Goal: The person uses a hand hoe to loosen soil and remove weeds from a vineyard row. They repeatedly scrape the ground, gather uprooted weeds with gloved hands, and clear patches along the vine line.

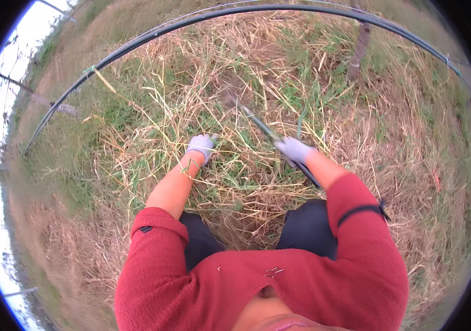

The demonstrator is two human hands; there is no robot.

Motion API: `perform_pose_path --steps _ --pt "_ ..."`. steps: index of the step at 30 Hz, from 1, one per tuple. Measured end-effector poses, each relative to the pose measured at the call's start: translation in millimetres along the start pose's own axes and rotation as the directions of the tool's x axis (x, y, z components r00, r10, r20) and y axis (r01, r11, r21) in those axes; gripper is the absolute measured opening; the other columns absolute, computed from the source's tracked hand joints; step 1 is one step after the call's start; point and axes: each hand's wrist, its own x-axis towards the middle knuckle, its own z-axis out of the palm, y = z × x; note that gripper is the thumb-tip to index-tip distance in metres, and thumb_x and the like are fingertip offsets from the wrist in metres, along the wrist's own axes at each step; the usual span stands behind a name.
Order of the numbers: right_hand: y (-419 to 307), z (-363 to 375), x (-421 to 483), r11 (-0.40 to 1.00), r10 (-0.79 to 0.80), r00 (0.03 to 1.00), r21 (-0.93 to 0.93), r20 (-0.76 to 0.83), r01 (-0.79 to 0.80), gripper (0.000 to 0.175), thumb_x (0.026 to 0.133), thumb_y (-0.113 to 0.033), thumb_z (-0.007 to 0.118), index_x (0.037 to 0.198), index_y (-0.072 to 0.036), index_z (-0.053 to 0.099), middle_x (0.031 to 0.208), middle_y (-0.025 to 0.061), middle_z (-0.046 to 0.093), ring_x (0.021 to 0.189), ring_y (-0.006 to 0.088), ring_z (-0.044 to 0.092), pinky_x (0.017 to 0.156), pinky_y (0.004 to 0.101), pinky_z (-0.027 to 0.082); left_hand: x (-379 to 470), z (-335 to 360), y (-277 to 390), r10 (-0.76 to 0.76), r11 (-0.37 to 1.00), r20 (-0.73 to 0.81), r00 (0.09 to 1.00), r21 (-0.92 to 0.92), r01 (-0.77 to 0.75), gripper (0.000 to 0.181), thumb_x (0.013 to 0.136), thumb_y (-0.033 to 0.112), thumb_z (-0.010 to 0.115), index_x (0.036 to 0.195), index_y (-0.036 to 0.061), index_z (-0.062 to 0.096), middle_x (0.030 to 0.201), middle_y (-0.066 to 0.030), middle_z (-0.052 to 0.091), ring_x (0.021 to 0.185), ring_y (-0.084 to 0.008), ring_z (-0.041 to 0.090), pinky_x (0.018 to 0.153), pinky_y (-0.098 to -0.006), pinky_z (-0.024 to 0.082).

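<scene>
My left hand [201, 145], in a pale grey work glove, is curled into a fist low among the grass stalks [165, 145]. Dry and green stems cross its knuckles and forearm; its fingertips are hidden. To the right, my right hand [295, 149], gloved the same way, grips the shaft of a hand tool [260, 124]. The tool slants away to the upper left, and its dark rear end sticks out below the hand. Motion blur hides the shape of its head, which is close to the ground ahead of my left hand.
A dark irrigation hose [235, 13] spans the far side, with a green tie [89, 69] on its left part. A thin trunk or wooden stake [359, 51] rises at the upper right. Cut straw [248, 207] covers the ground around my knees [308, 227].
</scene>
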Motion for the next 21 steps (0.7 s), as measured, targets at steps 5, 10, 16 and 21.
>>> perform_pose_path --steps 5,10,16,21 --pt "120 19 -193 0.985 0.139 0.976 0.127 -0.165 -0.119 0.041 0.097 -0.035 0.052 0.112 0.002 0.06 0.082 0.011 0.063 0.081 0.0176 0.06 0.073 0.0335 0.048 -11 -9 4 0.044 0.999 -0.059 0.997 -0.001 -0.044 0.037 0.091 0.016 0.058 0.127 0.0123 0.055 0.101 -0.0156 0.07 0.094 -0.0339 0.069 0.079 -0.0434 0.056" --pt "155 33 -265 0.907 0.408 0.891 0.204 -0.199 -0.37 0.037 0.093 -0.036 0.058 0.105 -0.001 0.062 0.068 0.0059 0.059 0.061 0.0182 0.057 0.058 0.0358 0.046 -18 -22 -1 0.049 0.997 0.039 0.998 -0.056 -0.047 0.025 0.085 0.015 0.059 0.108 0.0098 0.067 0.103 -0.018 0.071 0.091 -0.0345 0.07 0.075 -0.0435 0.057" --pt "81 14 -107 0.998 -0.033 0.901 0.032 -0.432 0.052 0.04 0.098 -0.037 0.057 0.114 0.0 0.057 0.063 0.0074 0.054 0.049 0.0178 0.054 0.046 0.0349 0.043 -28 -30 -10 0.042 0.999 0.121 0.992 0.001 -0.043 0.026 0.087 0.015 0.056 0.109 0.0051 0.066 0.101 -0.018 0.071 0.089 -0.0353 0.07 0.072 -0.0445 0.057" --pt "36 22 -76 0.962 0.096 0.994 0.252 0.057 -0.107 0.04 0.097 -0.041 0.052 0.105 -0.002 0.053 0.063 0.0089 0.057 0.043 0.0177 0.051 0.04 0.0355 0.043 -36 -29 -18 -0.002 1.0 0.153 0.988 0.007 0.001 0.033 0.087 0.017 0.056 0.12 0.0138 0.062 0.104 -0.016 0.071 0.092 -0.0363 0.069 0.077 -0.0458 0.056"
